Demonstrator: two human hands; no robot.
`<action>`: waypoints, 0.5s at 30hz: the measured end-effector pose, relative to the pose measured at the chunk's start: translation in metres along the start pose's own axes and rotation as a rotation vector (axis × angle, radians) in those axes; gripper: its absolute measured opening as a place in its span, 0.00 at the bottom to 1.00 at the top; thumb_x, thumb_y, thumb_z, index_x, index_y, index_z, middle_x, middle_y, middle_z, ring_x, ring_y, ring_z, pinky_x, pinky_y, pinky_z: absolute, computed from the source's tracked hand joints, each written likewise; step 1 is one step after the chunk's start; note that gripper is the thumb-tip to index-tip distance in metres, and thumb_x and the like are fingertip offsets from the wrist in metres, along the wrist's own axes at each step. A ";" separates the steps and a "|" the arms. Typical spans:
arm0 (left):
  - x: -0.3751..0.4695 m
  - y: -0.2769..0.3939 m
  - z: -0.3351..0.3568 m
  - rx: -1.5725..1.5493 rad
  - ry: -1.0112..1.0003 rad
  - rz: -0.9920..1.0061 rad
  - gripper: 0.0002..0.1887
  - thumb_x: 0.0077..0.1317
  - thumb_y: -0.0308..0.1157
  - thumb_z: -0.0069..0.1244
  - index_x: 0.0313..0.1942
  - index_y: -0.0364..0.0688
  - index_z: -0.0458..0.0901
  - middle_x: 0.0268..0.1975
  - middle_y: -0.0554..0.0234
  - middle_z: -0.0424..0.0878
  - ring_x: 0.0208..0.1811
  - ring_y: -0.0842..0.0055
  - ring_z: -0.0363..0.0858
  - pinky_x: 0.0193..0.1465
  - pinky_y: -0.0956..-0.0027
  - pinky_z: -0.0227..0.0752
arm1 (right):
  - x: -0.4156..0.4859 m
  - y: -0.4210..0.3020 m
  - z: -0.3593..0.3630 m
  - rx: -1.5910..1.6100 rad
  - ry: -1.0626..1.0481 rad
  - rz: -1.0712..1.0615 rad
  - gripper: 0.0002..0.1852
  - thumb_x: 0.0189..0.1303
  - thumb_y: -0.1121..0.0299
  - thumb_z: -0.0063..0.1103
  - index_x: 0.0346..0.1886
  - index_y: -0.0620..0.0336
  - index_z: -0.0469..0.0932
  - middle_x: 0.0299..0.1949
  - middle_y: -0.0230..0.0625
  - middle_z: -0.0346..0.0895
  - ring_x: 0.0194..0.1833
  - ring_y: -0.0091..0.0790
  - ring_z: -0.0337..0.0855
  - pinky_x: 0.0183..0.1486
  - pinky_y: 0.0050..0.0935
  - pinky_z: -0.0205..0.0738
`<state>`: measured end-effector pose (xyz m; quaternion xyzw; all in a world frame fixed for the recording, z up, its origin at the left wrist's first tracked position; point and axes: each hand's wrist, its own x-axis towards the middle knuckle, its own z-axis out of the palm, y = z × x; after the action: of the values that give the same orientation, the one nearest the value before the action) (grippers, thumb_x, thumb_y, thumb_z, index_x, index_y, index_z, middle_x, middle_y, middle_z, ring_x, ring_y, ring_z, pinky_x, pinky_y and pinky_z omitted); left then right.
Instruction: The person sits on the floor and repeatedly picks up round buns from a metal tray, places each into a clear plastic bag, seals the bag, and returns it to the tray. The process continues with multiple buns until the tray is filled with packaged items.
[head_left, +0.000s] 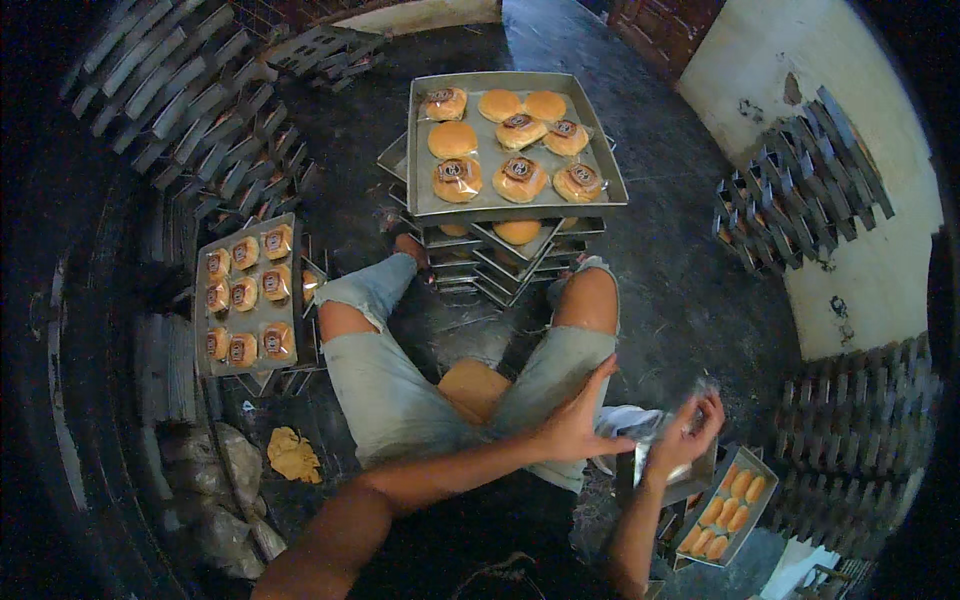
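Note:
My left hand is over my right thigh, thumb and fingers spread, with nothing in it. To its right, my right hand has curled fingers, with a blurred piece of clear plastic wrapper at the fingertips. Beneath and between the hands lies a pile of shiny clear plastic bags, partly hidden, by a metal tray. Before me, a metal baking tray tops a stack. It holds several round buns in clear printed wrappers and three bare buns.
On the left, another tray carries several wrapped buns. Elongated rolls fill a tray at lower right. Tall stacks of trays rise at far left and along the right wall. Plastic sacks and a crumpled yellow piece lie lower left.

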<state>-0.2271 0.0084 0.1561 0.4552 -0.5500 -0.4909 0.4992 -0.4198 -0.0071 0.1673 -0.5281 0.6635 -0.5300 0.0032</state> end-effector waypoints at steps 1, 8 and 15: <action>0.008 0.000 0.004 -0.181 -0.009 -0.049 0.51 0.60 0.43 0.73 0.77 0.38 0.60 0.69 0.47 0.76 0.72 0.60 0.75 0.75 0.57 0.66 | -0.003 -0.011 0.019 0.070 -0.007 0.037 0.08 0.71 0.73 0.64 0.48 0.66 0.77 0.63 0.49 0.78 0.65 0.47 0.76 0.69 0.43 0.68; 0.023 0.024 -0.052 0.001 0.145 0.226 0.39 0.62 0.33 0.70 0.71 0.37 0.69 0.60 0.51 0.83 0.64 0.64 0.82 0.68 0.61 0.72 | -0.011 -0.059 0.108 0.241 -0.084 0.078 0.06 0.72 0.73 0.63 0.44 0.63 0.76 0.74 0.52 0.70 0.70 0.48 0.73 0.73 0.44 0.64; 0.040 -0.013 -0.107 -0.234 0.478 -0.072 0.07 0.74 0.29 0.58 0.44 0.35 0.86 0.40 0.58 0.89 0.41 0.75 0.87 0.46 0.69 0.79 | -0.017 -0.077 0.144 0.520 -0.374 0.289 0.11 0.69 0.72 0.69 0.50 0.62 0.78 0.63 0.47 0.80 0.56 0.33 0.79 0.63 0.33 0.71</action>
<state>-0.1238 -0.0412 0.1498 0.5168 -0.3394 -0.4471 0.6464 -0.2771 -0.0873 0.1495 -0.4984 0.5619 -0.5694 0.3342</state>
